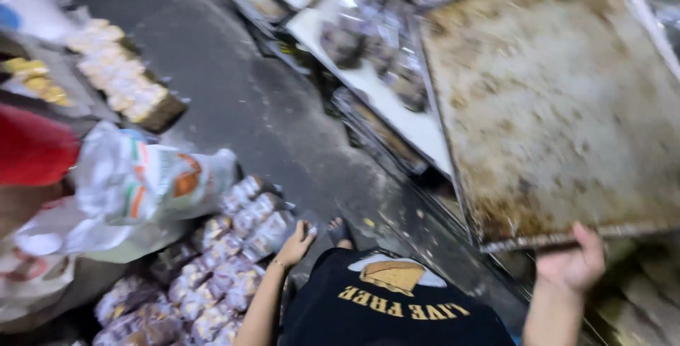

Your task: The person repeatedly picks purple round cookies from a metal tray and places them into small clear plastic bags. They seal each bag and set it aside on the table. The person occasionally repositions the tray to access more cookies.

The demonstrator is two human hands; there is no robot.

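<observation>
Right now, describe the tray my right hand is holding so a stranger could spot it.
Look at the right of the view, above the dark floor. The right hand grips the near edge of a large flat metal baking tray. Unlike nearby trays of wrapped goods, it is empty and brown-stained.

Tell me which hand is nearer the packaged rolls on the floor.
Left. The left hand hangs right beside the packaged rolls; the right hand grips the edge of the baking tray, far across.

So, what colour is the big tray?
The tray is pale grey with brown burnt stains; head view.
</observation>
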